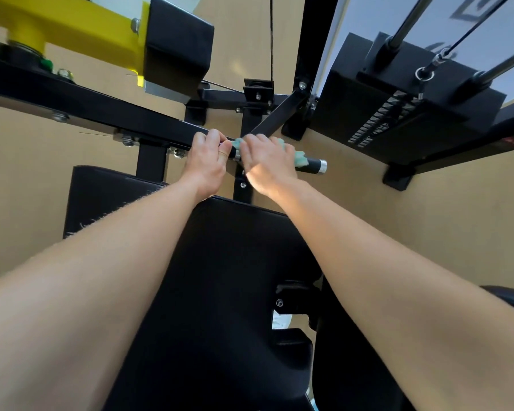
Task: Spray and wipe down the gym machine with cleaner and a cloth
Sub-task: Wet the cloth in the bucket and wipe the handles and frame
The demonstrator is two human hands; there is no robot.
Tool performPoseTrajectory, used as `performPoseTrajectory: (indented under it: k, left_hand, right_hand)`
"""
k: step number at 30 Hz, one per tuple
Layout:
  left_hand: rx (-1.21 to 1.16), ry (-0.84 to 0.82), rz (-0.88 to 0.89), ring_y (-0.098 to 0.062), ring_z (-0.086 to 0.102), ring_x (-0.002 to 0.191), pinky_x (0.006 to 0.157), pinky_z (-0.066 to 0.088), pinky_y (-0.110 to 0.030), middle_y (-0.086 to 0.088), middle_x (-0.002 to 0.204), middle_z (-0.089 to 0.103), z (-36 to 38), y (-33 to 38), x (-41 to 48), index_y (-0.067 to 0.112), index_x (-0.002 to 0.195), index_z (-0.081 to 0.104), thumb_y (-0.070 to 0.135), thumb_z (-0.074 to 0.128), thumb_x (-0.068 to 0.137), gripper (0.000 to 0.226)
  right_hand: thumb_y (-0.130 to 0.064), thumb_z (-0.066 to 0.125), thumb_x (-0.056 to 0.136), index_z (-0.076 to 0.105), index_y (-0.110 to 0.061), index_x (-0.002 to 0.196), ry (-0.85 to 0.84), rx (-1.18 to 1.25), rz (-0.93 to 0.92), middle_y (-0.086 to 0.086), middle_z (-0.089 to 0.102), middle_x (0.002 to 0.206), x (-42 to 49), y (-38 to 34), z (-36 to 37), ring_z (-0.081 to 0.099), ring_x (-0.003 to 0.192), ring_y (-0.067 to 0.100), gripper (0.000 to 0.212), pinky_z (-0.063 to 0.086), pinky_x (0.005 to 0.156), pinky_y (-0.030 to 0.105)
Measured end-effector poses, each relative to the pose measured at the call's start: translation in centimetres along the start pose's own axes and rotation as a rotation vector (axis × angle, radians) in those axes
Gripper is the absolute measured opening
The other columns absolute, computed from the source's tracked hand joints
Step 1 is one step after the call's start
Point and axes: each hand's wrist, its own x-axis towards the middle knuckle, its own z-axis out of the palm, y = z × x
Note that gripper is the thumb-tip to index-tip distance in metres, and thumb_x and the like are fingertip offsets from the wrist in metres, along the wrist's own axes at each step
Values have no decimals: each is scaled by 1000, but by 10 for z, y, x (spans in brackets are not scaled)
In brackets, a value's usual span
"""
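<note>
Left grip (pixel 209 161) curled round handle (pixel 315 165); right grip (pixel 269 162) just beside, clutching cloth (pixel 301 157) against handle.

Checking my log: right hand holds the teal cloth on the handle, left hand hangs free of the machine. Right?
Not quite. In the head view the left hand grips the handle beside the teal cloth; it does not hang free. The right hand does hold the cloth.

Floor (pixel 398 221): smooth, uniform tan sheet under soft, even light, with a paler glare patch (pixel 238 68) near top centre. Upper right: pale bluish-white surface (pixel 359 19), wall or screen unclear, bearing a dark grey angular marking (pixel 472 8).
</note>
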Motion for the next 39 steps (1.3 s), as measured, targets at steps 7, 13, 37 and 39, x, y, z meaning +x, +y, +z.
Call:
performPoseTrajectory:
  k: [7, 13, 37, 39]
  left_hand:
    - [-24, 8, 1, -22, 45, 104, 87, 38, -36, -7, 118, 38, -1, -1, -1, 10, 128, 49, 36, 34, 112, 34]
    - [-51, 10, 2, -22, 46, 104, 88, 40, -35, -10, 122, 41, -2, -1, -1, 10, 127, 50, 35, 36, 111, 32]
    - [-155, -4, 7, -20, 49, 104, 85, 38, -32, -6, 115, 48, -6, 2, -5, 13, 120, 58, 33, 45, 110, 26]
    - [-159, -2, 9, -20, 49, 104, 86, 38, -32, -6, 116, 47, -7, 2, -5, 13, 121, 58, 33, 45, 110, 26]
  right_hand:
    - [-46, 21, 112, 59, -24, 119, 123, -38, 99, -1, 62, 115, -22, 53, -3, 53, 114, 25, 45, 35, 103, 42]
    - [-37, 35, 112, 66, -13, 112, 409, 591, 818, 2, 63, 104, -34, 59, -12, 63, 101, 21, 40, 53, 87, 36]
    - [-16, 60, 103, 38, -8, 148, 276, 2387, 1114, 26, 48, 145, -29, 24, -27, 44, 141, 49, 51, 32, 116, 70]
    - [-15, 62, 102, 38, -14, 153, 353, 2115, 1214, 19, 53, 138, -25, 35, -32, 51, 134, 43, 56, 45, 112, 59]
